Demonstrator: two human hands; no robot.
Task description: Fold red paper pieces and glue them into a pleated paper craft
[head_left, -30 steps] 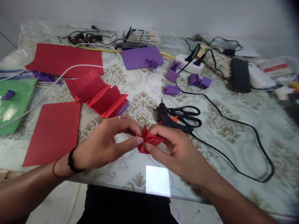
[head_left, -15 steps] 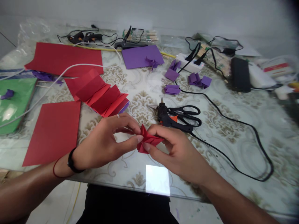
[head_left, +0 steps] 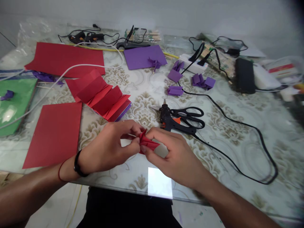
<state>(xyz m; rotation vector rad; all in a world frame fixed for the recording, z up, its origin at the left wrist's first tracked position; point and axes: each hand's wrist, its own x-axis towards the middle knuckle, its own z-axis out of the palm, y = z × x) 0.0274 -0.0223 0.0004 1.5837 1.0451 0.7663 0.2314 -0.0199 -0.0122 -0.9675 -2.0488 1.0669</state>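
Between my two hands is a small folded red paper piece (head_left: 151, 144) with pointed flaps, held just above the table near its front edge. My left hand (head_left: 116, 144) pinches its left side between thumb and fingers. On the other side, my right hand (head_left: 169, 152) grips it with thumb and forefinger; part of the paper is hidden by the fingers. Behind my left hand lies a stack of creased red sheets (head_left: 102, 96) with purple paper under it. A black glue gun (head_left: 175, 122) rests beyond my right hand, beside black-handled scissors (head_left: 190, 112).
Flat red sheets (head_left: 55, 134) lie at left, near a green pack (head_left: 16, 104). Folded purple pieces (head_left: 175, 91) and a purple sheet (head_left: 140, 57) are farther back. A white power strip (head_left: 193, 65) stands behind; the glue gun's black cord (head_left: 258, 126) loops across the right.
Both hands have drawn a little closer together and shifted slightly left around the red paper piece. Its flaps now look more squeezed, and the fingers cover more of it.
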